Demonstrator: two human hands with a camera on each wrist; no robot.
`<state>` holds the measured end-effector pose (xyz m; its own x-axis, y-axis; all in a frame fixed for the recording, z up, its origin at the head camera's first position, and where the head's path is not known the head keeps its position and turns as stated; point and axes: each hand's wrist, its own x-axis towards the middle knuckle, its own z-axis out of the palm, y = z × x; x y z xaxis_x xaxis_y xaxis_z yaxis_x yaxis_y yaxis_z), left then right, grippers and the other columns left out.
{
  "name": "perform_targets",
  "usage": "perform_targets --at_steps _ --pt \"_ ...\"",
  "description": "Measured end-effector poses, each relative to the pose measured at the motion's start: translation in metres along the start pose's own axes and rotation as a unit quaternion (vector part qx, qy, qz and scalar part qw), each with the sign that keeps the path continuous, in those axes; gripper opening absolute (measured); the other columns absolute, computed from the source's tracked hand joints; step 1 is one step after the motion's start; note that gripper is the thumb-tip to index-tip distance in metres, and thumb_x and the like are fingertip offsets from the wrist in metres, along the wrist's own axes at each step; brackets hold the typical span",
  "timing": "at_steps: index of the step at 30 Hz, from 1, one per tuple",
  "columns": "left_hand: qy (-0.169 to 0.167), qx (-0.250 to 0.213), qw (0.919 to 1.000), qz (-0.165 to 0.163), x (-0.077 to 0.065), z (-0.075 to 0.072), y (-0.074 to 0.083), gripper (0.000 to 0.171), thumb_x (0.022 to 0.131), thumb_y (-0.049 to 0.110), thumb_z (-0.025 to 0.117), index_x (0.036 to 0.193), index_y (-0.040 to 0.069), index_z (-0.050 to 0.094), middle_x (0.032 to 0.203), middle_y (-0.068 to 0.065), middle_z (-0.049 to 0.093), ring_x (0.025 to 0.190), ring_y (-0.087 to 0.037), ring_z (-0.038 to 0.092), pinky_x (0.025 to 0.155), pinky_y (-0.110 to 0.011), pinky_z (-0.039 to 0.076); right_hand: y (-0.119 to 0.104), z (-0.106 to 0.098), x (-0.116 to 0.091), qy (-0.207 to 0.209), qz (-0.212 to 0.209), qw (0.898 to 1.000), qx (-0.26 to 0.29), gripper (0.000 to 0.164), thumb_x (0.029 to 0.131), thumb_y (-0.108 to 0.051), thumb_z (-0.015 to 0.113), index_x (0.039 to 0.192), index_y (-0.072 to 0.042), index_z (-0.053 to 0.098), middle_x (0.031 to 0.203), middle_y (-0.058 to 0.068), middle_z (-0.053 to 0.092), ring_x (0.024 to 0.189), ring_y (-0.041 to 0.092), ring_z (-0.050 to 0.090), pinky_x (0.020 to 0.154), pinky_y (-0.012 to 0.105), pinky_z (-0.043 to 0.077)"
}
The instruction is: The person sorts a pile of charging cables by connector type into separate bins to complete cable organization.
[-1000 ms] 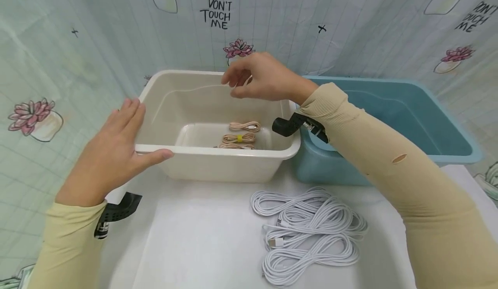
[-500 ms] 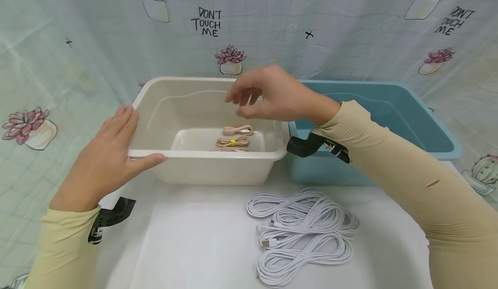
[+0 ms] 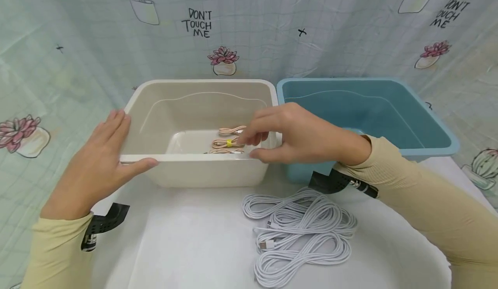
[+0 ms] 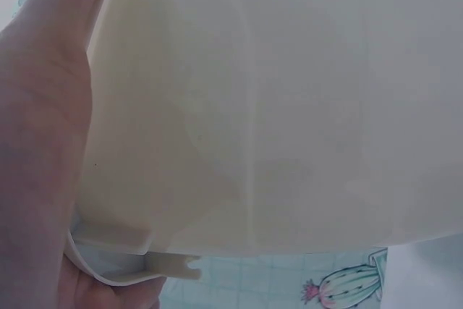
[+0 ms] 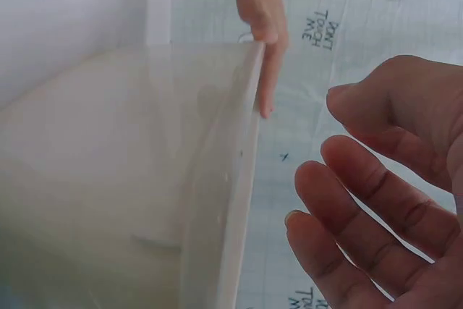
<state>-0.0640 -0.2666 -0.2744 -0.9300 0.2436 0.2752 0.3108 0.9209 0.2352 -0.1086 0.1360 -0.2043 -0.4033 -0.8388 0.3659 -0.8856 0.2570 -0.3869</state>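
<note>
A cream plastic tub (image 3: 202, 172) stands at the left, with several tan coiled cables (image 3: 221, 144) on its floor; one carries a yellow tie. My left hand (image 3: 91, 163) rests on the tub's near left corner, fingers straight along the side rim and thumb along the front. The left wrist view shows this hand (image 4: 43, 128) against the tub's outer wall. My right hand (image 3: 303, 135) hovers over the tub's near right corner, fingers loosely bent and nothing between them. In the right wrist view the right hand (image 5: 391, 200) is apart from the tub rim (image 5: 242, 200).
A blue tub (image 3: 424, 150) stands right beside the cream one. Several white coiled cables (image 3: 303, 241) lie in a pile on the white table (image 3: 186, 237) in front. Behind hangs a patterned curtain (image 3: 253, 25).
My right hand has come down and toward me, from above the cream tub's far side to its near right corner. The left hand stays at the rim. The head view has shifted slightly.
</note>
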Motion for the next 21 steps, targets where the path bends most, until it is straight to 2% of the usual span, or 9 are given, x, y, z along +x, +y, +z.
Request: perform_targets --at_steps 4,12,17,21 --pt "0.007 -0.001 1.0000 0.005 0.000 0.001 -0.001 0.112 0.089 0.054 0.076 0.165 0.001 0.014 0.173 -0.024 0.013 0.164 -0.036 0.007 0.137 -0.048 0.004 -0.007 0.007 -0.012 -0.009 -0.033 0.999 0.020 0.020 0.090 -0.012 0.078 0.110 -0.016 0.077 0.102 -0.006 0.073 0.092 0.002 0.067 0.082 0.019 0.060" --pt "-0.002 0.000 1.0000 -0.007 -0.001 0.002 -0.003 0.112 0.088 0.052 0.078 0.166 0.006 0.011 0.176 -0.013 0.006 0.165 -0.031 0.002 0.137 -0.043 -0.001 -0.013 0.024 -0.029 -0.033 -0.055 0.998 0.013 0.020 0.093 -0.014 0.075 0.112 -0.016 0.077 0.103 -0.008 0.073 0.092 -0.001 0.066 0.079 0.013 0.057" --pt "-0.002 0.000 0.9999 -0.012 -0.001 0.002 -0.002 0.113 0.088 0.052 0.078 0.166 0.006 0.011 0.176 -0.013 0.006 0.166 -0.029 0.001 0.137 -0.042 -0.001 -0.017 0.033 -0.040 -0.049 -0.062 0.996 0.031 0.020 0.096 -0.014 0.073 0.115 -0.017 0.076 0.106 -0.009 0.073 0.089 -0.003 0.063 0.071 0.006 0.051" --pt "0.003 -0.004 0.9999 -0.009 0.000 0.002 -0.001 0.112 0.088 0.050 0.078 0.166 0.006 0.012 0.176 -0.014 0.008 0.166 -0.030 0.003 0.137 -0.044 0.000 -0.018 0.041 -0.048 -0.053 -0.077 0.995 0.038 0.021 0.096 -0.016 0.074 0.117 -0.017 0.074 0.105 -0.008 0.072 0.090 -0.002 0.063 0.073 0.001 0.049"
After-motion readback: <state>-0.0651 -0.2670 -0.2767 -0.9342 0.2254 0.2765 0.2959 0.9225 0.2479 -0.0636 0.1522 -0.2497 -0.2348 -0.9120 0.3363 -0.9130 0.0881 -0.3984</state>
